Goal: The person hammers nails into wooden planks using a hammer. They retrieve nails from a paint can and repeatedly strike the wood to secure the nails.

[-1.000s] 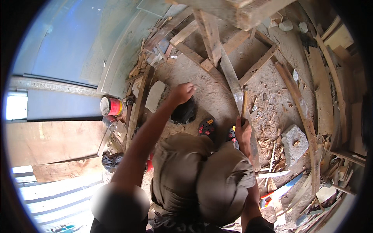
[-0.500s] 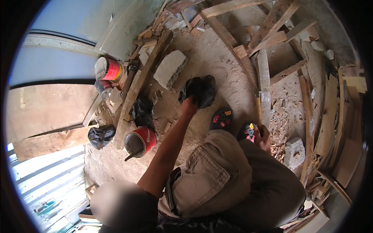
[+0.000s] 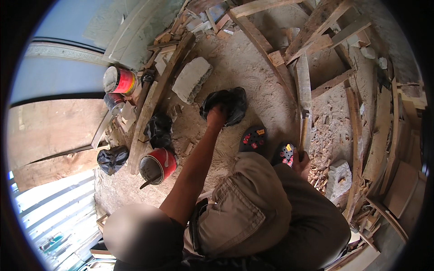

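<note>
My left hand (image 3: pixel 217 116) reaches into the mouth of a crumpled black plastic bag (image 3: pixel 236 106) on the dusty ground. Its fingers are hidden inside, so whether they hold anything cannot be seen. Beside my right shoe (image 3: pixel 283 152), my right hand (image 3: pixel 301 163) is closed around a narrow, light wooden-looking tool (image 3: pixel 304 131) with a dark band near its far end; its exact kind is unclear. My left shoe (image 3: pixel 253 137), dark with coloured charms, stands just short of the bag. Left of my forearm is a red can (image 3: pixel 170 163) with a stick leaning out.
Another black bag (image 3: pixel 159 130) lies behind the can, a third bag (image 3: pixel 113 159) to its left. A concrete chunk (image 3: pixel 193 79) sits beyond. Timber (image 3: pixel 158 95) lines the left, with a red-labelled can (image 3: pixel 120 80). A wooden frame (image 3: pixel 289 83) and a broken block (image 3: pixel 338 179) stand right.
My left hand has gone a little deeper into the black bag, whose mouth has shifted around it. The whole view has slid slightly; my right hand stays by the shoe.
</note>
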Action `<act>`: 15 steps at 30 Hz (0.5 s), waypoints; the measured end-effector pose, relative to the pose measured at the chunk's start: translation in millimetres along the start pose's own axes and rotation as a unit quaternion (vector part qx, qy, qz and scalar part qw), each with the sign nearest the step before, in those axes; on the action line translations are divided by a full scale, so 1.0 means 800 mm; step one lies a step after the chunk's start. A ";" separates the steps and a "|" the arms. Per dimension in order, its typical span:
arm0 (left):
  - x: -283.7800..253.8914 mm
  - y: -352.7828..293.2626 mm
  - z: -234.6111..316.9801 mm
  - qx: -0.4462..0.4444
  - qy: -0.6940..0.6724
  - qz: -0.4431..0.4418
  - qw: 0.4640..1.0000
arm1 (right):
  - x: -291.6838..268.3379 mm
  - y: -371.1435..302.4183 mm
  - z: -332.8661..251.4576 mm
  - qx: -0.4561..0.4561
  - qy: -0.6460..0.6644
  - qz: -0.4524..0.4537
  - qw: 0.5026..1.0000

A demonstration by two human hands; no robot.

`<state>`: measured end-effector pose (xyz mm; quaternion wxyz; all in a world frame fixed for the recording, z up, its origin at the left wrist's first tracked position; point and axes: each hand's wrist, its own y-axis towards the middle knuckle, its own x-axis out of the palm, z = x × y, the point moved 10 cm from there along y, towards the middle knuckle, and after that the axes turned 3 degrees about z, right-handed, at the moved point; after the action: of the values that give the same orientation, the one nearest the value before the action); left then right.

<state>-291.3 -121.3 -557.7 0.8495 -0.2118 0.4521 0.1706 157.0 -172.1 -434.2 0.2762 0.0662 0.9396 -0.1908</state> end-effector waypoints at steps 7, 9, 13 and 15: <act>-0.014 -0.005 0.039 0.032 -0.044 -0.012 0.998 | -0.022 -0.002 0.010 0.018 -0.004 0.012 1.000; -0.008 -0.001 0.044 0.039 -0.042 -0.035 0.998 | -0.021 -0.005 -0.001 0.001 -0.005 0.005 1.000; 0.014 0.005 0.052 0.053 0.021 -0.100 0.993 | -0.023 -0.009 -0.008 -0.014 -0.014 -0.004 1.000; 0.021 0.013 0.054 0.079 0.057 -0.113 0.989 | -0.022 -0.010 -0.007 -0.009 -0.014 -0.008 1.000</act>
<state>-257.2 -88.9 -552.3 0.8501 -0.2031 0.4852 0.0246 167.2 -177.3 -418.1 0.2884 0.0535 0.9378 -0.1856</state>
